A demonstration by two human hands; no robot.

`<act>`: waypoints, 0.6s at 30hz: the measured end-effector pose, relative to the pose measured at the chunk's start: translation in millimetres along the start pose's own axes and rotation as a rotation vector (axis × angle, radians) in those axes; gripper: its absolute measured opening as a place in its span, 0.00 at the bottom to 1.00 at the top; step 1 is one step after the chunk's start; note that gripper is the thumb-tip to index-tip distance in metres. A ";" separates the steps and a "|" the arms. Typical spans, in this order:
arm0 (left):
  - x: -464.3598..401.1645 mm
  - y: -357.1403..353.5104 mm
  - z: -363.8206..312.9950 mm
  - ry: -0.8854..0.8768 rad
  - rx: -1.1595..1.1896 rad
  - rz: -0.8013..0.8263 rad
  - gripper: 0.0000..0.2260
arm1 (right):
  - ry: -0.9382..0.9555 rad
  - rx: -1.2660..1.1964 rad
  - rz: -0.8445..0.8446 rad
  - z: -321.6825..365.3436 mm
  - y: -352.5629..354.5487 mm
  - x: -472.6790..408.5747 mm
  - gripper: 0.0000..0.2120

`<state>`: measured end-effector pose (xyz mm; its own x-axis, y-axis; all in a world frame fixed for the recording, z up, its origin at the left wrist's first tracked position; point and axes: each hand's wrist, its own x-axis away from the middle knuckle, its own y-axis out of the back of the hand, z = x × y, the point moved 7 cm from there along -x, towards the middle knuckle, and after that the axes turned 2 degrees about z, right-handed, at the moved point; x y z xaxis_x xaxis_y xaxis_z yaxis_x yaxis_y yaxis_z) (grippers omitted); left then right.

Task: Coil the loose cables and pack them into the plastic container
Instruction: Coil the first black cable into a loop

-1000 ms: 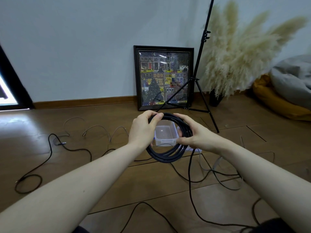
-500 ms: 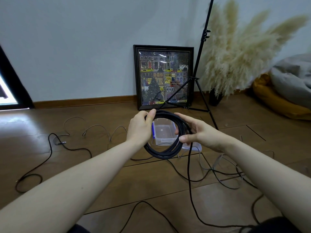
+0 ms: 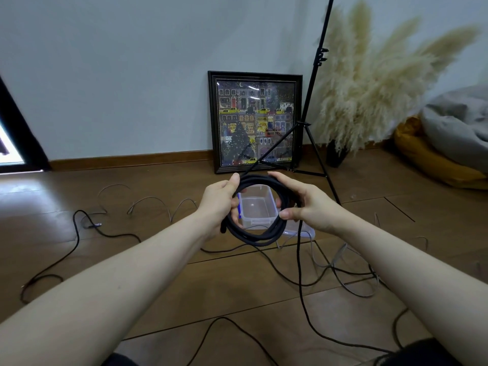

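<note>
a loose black tail (image 3: 299, 262) runs from the floor near the person up to the right hand (image 3: 309, 207), whose thumb and fingers pinch the right side of the coil (image 3: 253, 235). the left hand (image 3: 220, 204) grips the coil's left side, thumb on top. the coil hangs upright in the air between them, its open face toward the person. the container (image 3: 257, 220) sits on the floor just beyond and below, seen through the ring, nothing in it. grey cables (image 3: 343, 270) lie on the floor to the right.

The plastic container (image 3: 257, 210) stands open-topped, ringed by loose cables (image 3: 298, 273), with a tripod (image 3: 314, 143) just behind.
</note>
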<state>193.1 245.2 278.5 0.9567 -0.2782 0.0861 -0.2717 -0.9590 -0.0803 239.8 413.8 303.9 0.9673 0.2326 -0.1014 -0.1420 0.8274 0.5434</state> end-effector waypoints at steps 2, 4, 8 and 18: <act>1.0 0.3 -3.8 -0.054 -0.039 0.011 0.17 | 0.000 -0.008 0.001 -1.1 -0.3 -1.5 0.40; 3.6 -1.3 -7.7 -0.128 -0.082 0.020 0.16 | -0.022 -0.050 0.018 -6.1 -1.2 -0.4 0.39; 7.6 -5.0 -8.8 -0.209 -0.020 0.055 0.12 | -0.073 -0.150 0.020 -17.6 -3.8 3.6 0.38; 2.4 4.7 -6.6 -0.233 0.112 -0.030 0.16 | -0.052 -0.189 -0.022 -13.9 -8.1 -1.4 0.38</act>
<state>193.4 239.6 284.9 0.9660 -0.2172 -0.1404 -0.2418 -0.9512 -0.1918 236.7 413.9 288.0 0.9794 0.1909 -0.0652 -0.1532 0.9142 0.3752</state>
